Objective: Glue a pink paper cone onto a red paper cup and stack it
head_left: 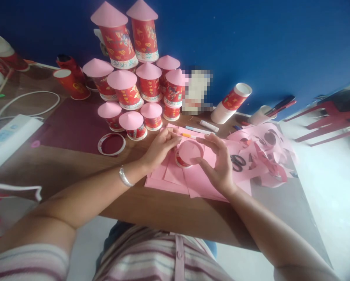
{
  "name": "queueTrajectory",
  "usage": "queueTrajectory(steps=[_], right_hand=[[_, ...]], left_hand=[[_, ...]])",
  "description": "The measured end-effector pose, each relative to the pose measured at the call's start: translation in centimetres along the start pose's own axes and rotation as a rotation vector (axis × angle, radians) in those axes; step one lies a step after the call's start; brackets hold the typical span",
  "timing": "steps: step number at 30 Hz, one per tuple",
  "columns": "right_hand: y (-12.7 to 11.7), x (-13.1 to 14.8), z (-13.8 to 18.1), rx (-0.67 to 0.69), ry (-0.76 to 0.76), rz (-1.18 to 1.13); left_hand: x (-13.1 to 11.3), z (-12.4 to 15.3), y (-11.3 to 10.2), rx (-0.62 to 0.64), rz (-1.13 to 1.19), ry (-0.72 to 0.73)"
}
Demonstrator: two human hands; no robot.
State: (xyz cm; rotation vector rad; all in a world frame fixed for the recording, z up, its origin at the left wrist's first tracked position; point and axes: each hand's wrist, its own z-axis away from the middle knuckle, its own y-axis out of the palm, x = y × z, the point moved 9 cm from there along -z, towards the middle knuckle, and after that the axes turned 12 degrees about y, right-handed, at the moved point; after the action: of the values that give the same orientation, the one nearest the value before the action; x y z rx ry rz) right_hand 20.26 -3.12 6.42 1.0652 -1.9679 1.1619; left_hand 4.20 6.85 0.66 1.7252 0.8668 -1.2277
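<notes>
Both my hands hold a short red paper cup topped with a pink paper cone (pixel 189 153), just above a stack of pink paper sheets (pixel 175 180) on the wooden table. My left hand (pixel 160 147) grips its left side with curled fingers; a silver bracelet (pixel 124 176) is on that wrist. My right hand (pixel 218 162) pinches the cone's right edge with thumb and fingers. Black scissors (pixel 238 162) lie just right of my right hand.
Several finished red cups with pink cone lids (pixel 134 84) are stacked behind. A cut cup ring (pixel 111 143), glue stick (pixel 209 125), marker (pixel 196 130), tall cup stack (pixel 231 103), pink paper scraps (pixel 265 152) and a white power strip (pixel 7 138) lie around. Red chair (pixel 333 119) at right.
</notes>
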Motion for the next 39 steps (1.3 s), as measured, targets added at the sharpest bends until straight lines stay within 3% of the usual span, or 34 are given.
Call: queueTrajectory(steps=[3,6,10,17,24,30,35,39], right_hand=[[-0.7,-0.1,0.3,-0.033,-0.014,0.024],[-1.2,-0.3,0.6,-0.068,-0.015,0.031],[-1.1,-1.8,0.4,-0.062,0.1,-0.066],[0.6,-5.1,-0.3,0.017,0.438,-0.288],[1.3,-5.1,-0.2,0.05,0.515,-0.311],[0.6,-4.7,-0.3,0.018,0.368,-0.231],[-0.8,-1.7,0.0,-0.019,0.093,-0.116],[-0.4,-0.6,0.4,0.018,0.018,0.039]], left_hand=[[-2.7,0.2,-0.2,0.025,-0.154,0.26],[-5.3,1.2,1.1,0.172,-0.368,0.54],[-6.1,2.3,2.5,0.32,-0.636,0.718],[-6.2,2.8,3.5,0.367,-0.828,0.826],[-6.4,3.0,3.8,0.386,-0.894,0.862],[-6.5,3.0,3.7,0.381,-0.907,0.891],[-6.6,3.1,3.5,0.393,-0.933,0.899],[-6.6,3.3,3.5,0.398,-0.993,0.911]])
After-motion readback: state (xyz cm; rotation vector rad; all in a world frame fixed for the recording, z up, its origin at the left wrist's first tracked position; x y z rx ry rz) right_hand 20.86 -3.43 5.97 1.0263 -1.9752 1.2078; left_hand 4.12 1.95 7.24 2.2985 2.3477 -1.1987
